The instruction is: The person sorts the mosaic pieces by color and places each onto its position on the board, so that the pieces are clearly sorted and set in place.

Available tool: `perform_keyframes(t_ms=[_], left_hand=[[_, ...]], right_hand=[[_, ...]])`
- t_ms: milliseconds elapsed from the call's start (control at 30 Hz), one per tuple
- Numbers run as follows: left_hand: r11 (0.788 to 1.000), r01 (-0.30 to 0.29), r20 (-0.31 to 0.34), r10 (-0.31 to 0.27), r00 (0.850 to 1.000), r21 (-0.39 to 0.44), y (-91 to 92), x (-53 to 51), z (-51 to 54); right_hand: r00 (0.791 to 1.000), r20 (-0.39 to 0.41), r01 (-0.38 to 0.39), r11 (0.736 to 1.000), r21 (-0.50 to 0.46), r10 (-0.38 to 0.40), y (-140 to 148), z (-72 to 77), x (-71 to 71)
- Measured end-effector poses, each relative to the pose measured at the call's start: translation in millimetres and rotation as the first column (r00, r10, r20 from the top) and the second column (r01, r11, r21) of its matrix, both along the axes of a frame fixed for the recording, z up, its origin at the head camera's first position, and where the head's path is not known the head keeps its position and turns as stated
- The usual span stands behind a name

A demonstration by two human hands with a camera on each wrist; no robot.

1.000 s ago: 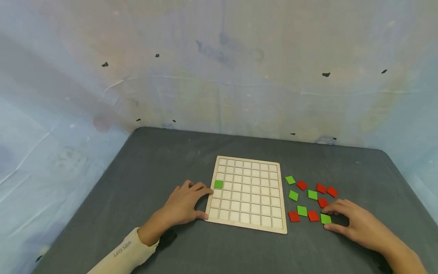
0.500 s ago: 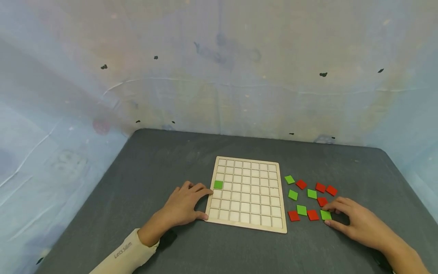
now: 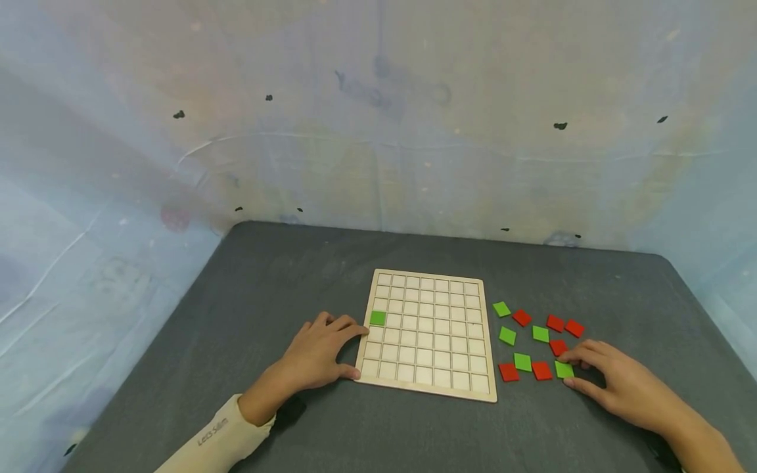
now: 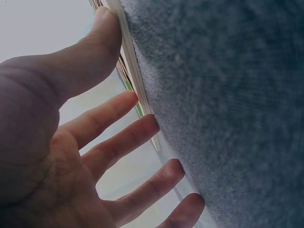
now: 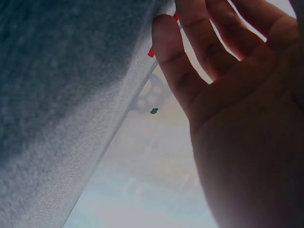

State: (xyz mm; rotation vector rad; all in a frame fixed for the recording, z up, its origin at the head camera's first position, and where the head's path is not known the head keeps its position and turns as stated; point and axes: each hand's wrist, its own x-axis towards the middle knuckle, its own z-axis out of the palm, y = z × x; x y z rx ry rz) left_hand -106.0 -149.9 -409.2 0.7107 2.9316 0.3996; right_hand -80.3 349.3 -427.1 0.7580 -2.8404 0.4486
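Observation:
In the head view a pale wooden grid board (image 3: pixel 434 392) lies flat on the dark table. One green square tile (image 3: pixel 377 318) sits in its leftmost column. My left hand (image 3: pixel 319 351) rests at the board's left side, thumb and index fingertips touching the edge, fingers spread. The left wrist view shows that thumb (image 4: pixel 102 40) against the board's edge. To the right, my right hand (image 3: pixel 615 384) pinches a loose green tile (image 3: pixel 564 370) between thumb and fingers, the tile low at the tabletop. In the right wrist view the right hand (image 5: pixel 232 109) hides that tile.
Several loose red and green tiles lie right of the board, among them a red tile (image 3: pixel 541 371) and a green tile (image 3: pixel 522 362). Another red tile (image 3: pixel 558 347) lies by my right fingertips. A patterned cloth (image 3: pixel 378 131) hangs behind the table (image 3: pixel 284 276).
The green tile at my right fingers has shifted slightly away from me, and the right thumb and fingers moved with it. The left hand and board stay put.

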Motion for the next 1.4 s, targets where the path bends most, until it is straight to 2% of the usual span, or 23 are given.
perform_keyframes(t_ms=[167, 333, 600, 1033, 1267, 1400], left_hand=[[1.0, 0.007, -0.004, -0.007, 1.0, 0.002, 1.7, -0.5, 0.5], [1.0, -0.013, 0.006, 0.013, 1.0, -0.007, 2.4, -0.4, 0.2], [1.0, -0.03, 0.014, 0.03, 0.999, -0.007, -0.7, 0.6, -2.1], [1.0, -0.029, -0.005, 0.029, 1.0, -0.003, 1.2, -1.5, -3.4], [0.999, -0.042, 0.001, 0.042, 0.999, 0.007, 1.5, -0.9, -0.6], [0.999, -0.043, 0.012, 0.043, 0.999, 0.007, 2.7, 0.2, -0.2]], right_hand=[[1.0, -0.025, -0.013, 1.0, 0.003, 0.013, 1, -1.2, 2.0], [0.999, -0.037, -0.019, 1.0, 0.008, 0.02, 0, -1.8, 1.4], [0.999, -0.028, -0.029, 0.999, -0.036, 0.028, -1, -2.6, -0.2], [0.999, -0.031, -0.011, 0.999, -0.04, 0.009, -2, 2.8, 2.5], [1.0, -0.012, 0.028, 0.999, -0.033, -0.029, -13, 7.5, 0.0], [1.0, -0.007, 0.025, 0.999, -0.021, -0.026, -19, 6.9, 0.7]])
